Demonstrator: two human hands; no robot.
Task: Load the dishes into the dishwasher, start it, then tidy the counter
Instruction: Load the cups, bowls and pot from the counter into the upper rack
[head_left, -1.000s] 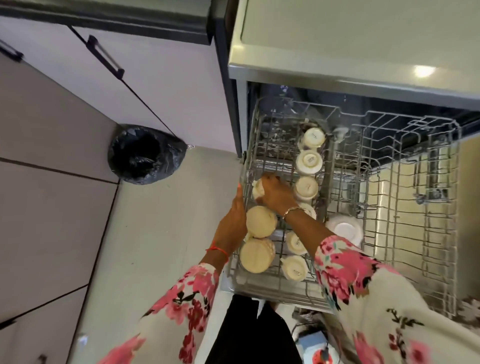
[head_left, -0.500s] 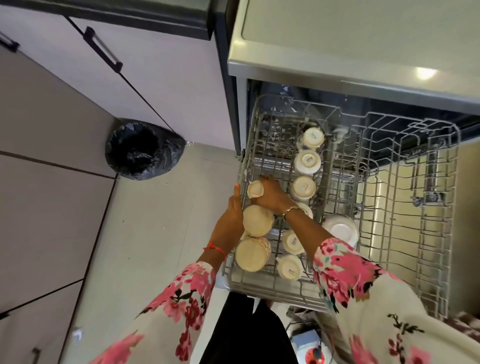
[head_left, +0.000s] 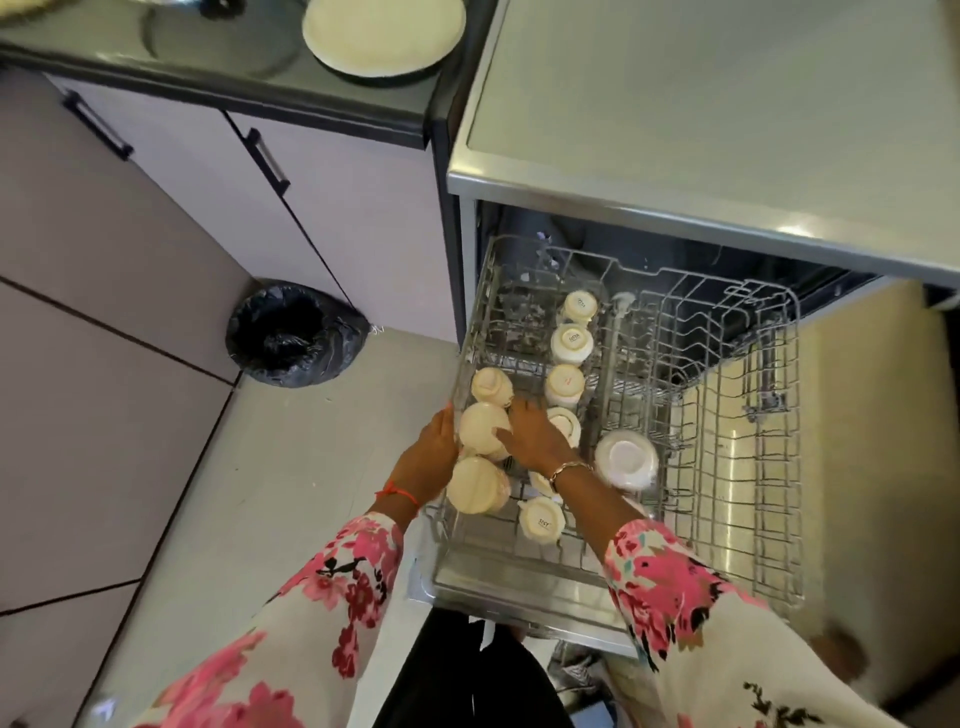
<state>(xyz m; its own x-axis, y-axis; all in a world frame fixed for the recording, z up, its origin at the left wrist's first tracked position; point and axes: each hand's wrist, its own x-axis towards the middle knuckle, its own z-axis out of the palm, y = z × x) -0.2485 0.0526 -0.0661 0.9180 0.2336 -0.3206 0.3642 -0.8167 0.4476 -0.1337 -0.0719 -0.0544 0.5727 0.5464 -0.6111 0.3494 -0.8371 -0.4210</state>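
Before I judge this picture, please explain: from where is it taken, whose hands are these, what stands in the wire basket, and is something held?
No machine here: a person works with bare hands, and a camera on the head looks down. The silver wire dishwasher rack is pulled out and holds upside-down cream ceramic cups in rows and a white bowl. The left hand and right hand touch one round cream cup from both sides; the left fingers are hidden. A cream round plate waits on the dark counter.

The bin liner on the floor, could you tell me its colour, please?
The bin liner is black; head view.
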